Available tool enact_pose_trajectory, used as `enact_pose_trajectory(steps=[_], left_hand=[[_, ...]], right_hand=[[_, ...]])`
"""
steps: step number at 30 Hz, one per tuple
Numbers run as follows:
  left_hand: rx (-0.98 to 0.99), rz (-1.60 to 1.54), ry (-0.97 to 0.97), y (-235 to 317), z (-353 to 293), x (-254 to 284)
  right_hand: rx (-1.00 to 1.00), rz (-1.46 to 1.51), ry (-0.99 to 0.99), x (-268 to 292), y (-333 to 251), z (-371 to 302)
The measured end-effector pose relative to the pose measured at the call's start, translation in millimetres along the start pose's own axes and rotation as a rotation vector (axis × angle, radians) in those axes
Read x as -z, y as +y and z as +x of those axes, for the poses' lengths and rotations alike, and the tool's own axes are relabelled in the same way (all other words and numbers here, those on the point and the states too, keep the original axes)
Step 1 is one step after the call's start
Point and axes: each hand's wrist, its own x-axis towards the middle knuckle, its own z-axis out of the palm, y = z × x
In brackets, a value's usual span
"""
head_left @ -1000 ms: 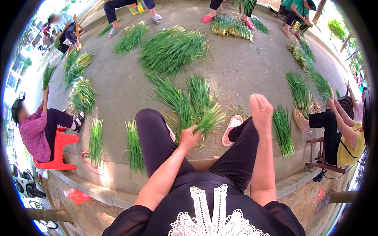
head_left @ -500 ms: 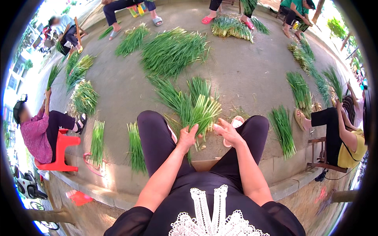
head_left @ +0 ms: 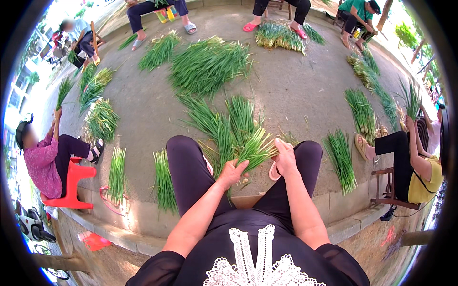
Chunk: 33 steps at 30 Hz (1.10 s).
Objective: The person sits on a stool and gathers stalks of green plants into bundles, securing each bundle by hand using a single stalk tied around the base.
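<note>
My left hand (head_left: 231,174) is closed around a bunch of chives (head_left: 255,150), held between my knees with the pale stem ends pointing right. At those ends, the fingers of my right hand (head_left: 285,158) are pinched together on the stems; the exact stalks are hidden. Just beyond the bunch, loose green chives (head_left: 242,114) lie on the ground, partly covered by what I hold. Another leafy heap (head_left: 202,117) spreads beside them to the left.
A large chive pile (head_left: 207,66) lies ahead. Neat bundles rest at my left (head_left: 164,178) and right (head_left: 340,159). Several people sit around, one on a red plastic stool (head_left: 76,186) at left, another on a wooden chair (head_left: 389,188) at right. A concrete kerb (head_left: 348,226) runs beneath me.
The bunch has tipped to the right in my left hand. My right hand has risen slightly and its fingers have closed on the pale stem ends.
</note>
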Motion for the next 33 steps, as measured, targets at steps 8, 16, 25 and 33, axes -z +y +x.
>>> enact_pose_trajectory(steps=[8,16,25,33], left_hand=[[-0.046,-0.017,0.067,-14.7,10.6,5.9],[-0.082,-0.205,0.165,-6.0,13.5,18.6],[0.022,0.009,-0.175,-14.3,7.7,5.6],[0.002,0.152,-0.249,-14.2,4.4,1.9]], right_hand=[[0.149,-0.037,0.201,20.3,2.6,13.2],[-0.004,-0.247,-0.053,11.9,-3.3,4.7],[-0.209,-0.051,-0.457,-8.8,0.1,-9.7],[-0.225,0.129,-0.411,-18.2,-1.2,-15.8]])
